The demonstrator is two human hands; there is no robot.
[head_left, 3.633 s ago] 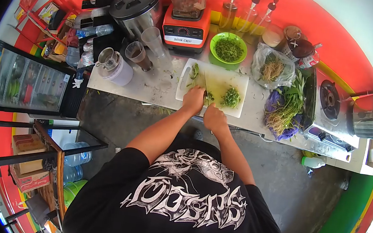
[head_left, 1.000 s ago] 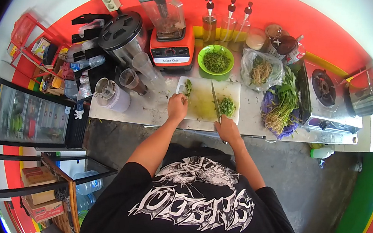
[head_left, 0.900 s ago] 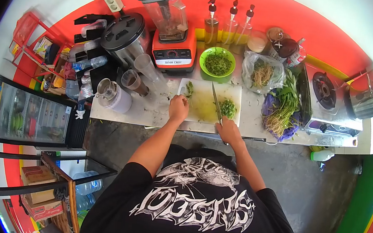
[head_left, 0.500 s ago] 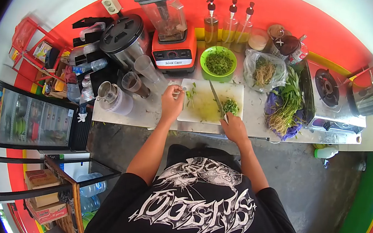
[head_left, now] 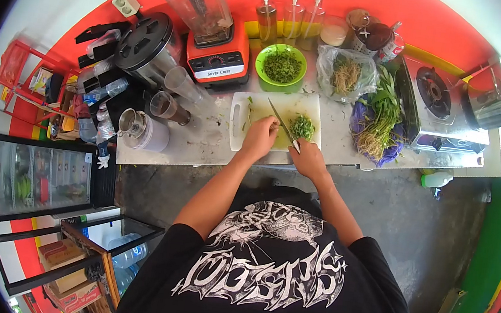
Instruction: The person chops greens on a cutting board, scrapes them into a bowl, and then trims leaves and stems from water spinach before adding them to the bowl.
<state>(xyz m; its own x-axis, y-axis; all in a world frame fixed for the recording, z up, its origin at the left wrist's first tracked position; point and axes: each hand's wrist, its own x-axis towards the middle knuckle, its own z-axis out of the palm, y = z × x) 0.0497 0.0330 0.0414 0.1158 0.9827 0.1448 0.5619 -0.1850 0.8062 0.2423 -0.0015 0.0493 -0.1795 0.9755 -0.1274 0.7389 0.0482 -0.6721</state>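
My right hand (head_left: 308, 158) is closed around the handle of a kitchen knife (head_left: 281, 120), its blade slanting away to the left over the cutting board (head_left: 238, 131). Close to the blade's left side is my left hand (head_left: 262, 135), fingers curled together above the board; what they hold, if anything, is hidden. Chopped green leaves (head_left: 302, 126) lie in a small heap just right of the blade. A few leaf scraps (head_left: 250, 101) are at the board's left part. Behind the board stands a lime-green bowl (head_left: 279, 87) filled with finely chopped greens (head_left: 281, 66).
A red blender (head_left: 217, 58) stands behind left, near plastic cups (head_left: 169, 108) and a metal-topped jug (head_left: 144, 130). To the right are a plastic bag of roots (head_left: 345, 74), a bunch of leafy greens (head_left: 383, 119) and a gas stove (head_left: 444, 105). Pump bottles (head_left: 292, 18) line the back.
My left hand has moved from the board's left edge rightward to beside the knife blade. Loose sprigs on the board's left are mostly out of sight. The whole view has shifted slightly.
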